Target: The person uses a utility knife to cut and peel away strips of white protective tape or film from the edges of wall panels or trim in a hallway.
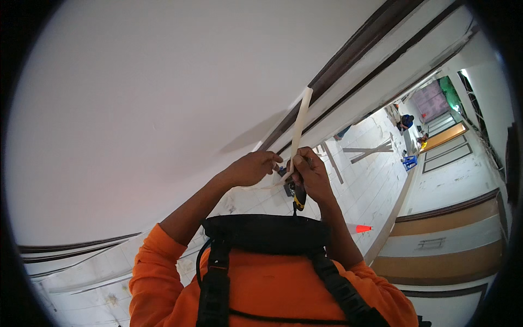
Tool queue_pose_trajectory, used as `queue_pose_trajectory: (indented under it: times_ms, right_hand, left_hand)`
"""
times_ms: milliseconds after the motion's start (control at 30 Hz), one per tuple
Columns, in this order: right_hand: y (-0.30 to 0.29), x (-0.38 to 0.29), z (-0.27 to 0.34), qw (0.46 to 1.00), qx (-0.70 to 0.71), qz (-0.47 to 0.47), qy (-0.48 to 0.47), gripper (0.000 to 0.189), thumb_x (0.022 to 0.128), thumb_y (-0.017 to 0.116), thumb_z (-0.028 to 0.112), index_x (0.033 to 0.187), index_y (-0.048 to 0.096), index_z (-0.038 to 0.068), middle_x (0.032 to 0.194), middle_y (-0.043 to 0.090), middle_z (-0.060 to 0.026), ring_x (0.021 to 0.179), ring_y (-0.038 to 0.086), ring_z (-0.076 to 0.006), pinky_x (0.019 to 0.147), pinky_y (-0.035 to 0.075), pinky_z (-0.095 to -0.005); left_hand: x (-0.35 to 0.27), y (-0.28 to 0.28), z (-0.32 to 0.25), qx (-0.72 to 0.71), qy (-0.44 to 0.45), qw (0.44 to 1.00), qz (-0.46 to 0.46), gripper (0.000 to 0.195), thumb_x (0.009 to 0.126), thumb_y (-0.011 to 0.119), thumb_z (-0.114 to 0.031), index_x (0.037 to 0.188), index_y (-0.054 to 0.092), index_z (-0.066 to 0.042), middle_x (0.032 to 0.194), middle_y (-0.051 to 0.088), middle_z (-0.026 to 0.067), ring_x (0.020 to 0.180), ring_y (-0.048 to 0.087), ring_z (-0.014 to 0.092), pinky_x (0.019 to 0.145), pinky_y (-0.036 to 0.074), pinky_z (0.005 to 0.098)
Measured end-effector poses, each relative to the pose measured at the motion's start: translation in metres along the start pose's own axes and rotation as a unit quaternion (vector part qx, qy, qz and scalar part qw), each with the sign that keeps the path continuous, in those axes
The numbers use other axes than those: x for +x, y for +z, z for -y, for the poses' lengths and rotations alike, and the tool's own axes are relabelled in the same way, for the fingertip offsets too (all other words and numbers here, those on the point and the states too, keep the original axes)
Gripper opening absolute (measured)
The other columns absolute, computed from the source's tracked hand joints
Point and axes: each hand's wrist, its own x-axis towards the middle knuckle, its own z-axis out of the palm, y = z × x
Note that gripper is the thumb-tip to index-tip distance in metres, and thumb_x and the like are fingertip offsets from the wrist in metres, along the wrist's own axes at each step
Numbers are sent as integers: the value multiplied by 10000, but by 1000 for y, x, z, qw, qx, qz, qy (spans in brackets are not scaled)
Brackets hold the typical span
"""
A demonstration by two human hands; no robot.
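A long, narrow cream strip (301, 122) rises from my right hand (314, 175) to a dark trim band on the wall. My right thumb and fingers pinch its lower part, where the strip bends and trails down to the left. The same hand also holds a black-and-yellow tool handle (300, 198), pointing down; its working end is hidden. Just left of the strip is my left hand (254, 168), with bent fingers close to it. Whether those fingertips grip anything cannot be made out.
A white wall (135, 102) with dark trim (339, 61) stands close in front. On the tiled floor (363, 180) below lie crossed boards (372, 151), near a blue stool (409, 162). An orange-and-white cone (363, 228) stands right of me. People (405, 121) are farther off.
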Motion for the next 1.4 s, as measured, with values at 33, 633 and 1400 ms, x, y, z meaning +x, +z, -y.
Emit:
queue_pose_trajectory:
  times_ms: [33,633,1400]
  right_hand:
    - [-2,2,-9,1000,19,9,-1,153,1049,520,216,1033,553,68,749,517,22,585,449,-51,518,363,-223]
    - [-14,4,-55,985,-28,128,108,207,1029,544,240,1067,562,38,715,486,33,593,428,-59,516,341,-236]
    - [-3,4,-102,946,-76,212,234,195,1014,558,259,1026,568,65,752,495,31,640,438,-66,541,352,-246]
  left_hand:
    - [4,1,5,-76,-11,997,-18,370,1034,419,-190,1306,574,8,1164,673,162,1070,645,264,926,499,391]
    - [24,0,-2,-349,59,931,-90,468,1075,445,-353,1252,609,48,1092,690,119,1004,639,201,910,509,349]
    - [4,28,18,-283,-6,946,-160,351,1070,449,-239,1108,658,40,945,714,103,927,691,191,895,543,353]
